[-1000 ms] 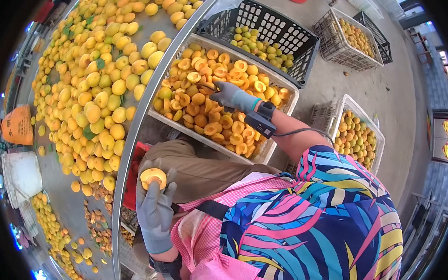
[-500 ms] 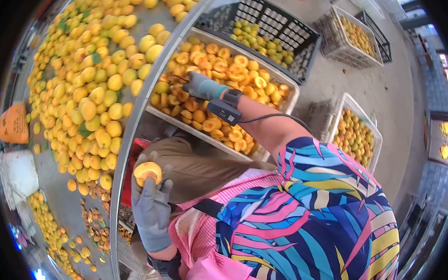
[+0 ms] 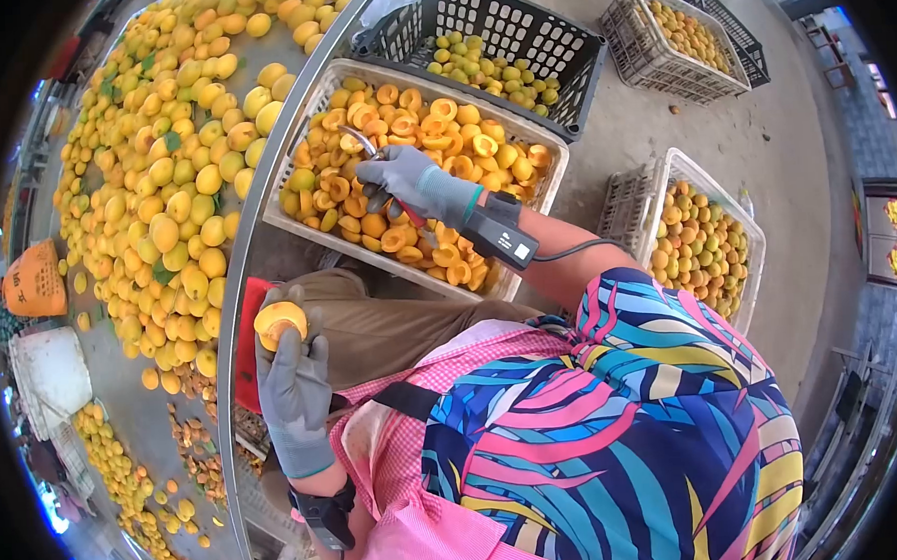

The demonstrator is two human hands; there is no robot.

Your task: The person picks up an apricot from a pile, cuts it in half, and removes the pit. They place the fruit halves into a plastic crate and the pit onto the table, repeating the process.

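A halved yellow fruit (image 3: 278, 323) is held at the fingertips of my left hand (image 3: 297, 392), which wears a grey glove and is beside the metal table edge. My right hand (image 3: 404, 177), gloved in grey too, is closed around a small tool with a curved metal tip (image 3: 358, 138) and a red handle (image 3: 409, 214). It hovers over the pale crate (image 3: 559, 180) full of halved orange fruit (image 3: 444, 120). Whole yellow fruit (image 3: 180, 207) lies heaped on the metal table (image 3: 138, 389) to the left.
Behind the pale crate stands a black crate (image 3: 582, 74) with greenish fruit. Two more pale crates (image 3: 627, 47) (image 3: 754, 287) of fruit rest on the floor to the right. An orange bag (image 3: 34, 282) and a white container (image 3: 52, 375) are at the far left.
The curved tool tip now shows clearly in my right hand. My left hand has tilted the halved fruit. The crates have shifted left and slightly up in view.
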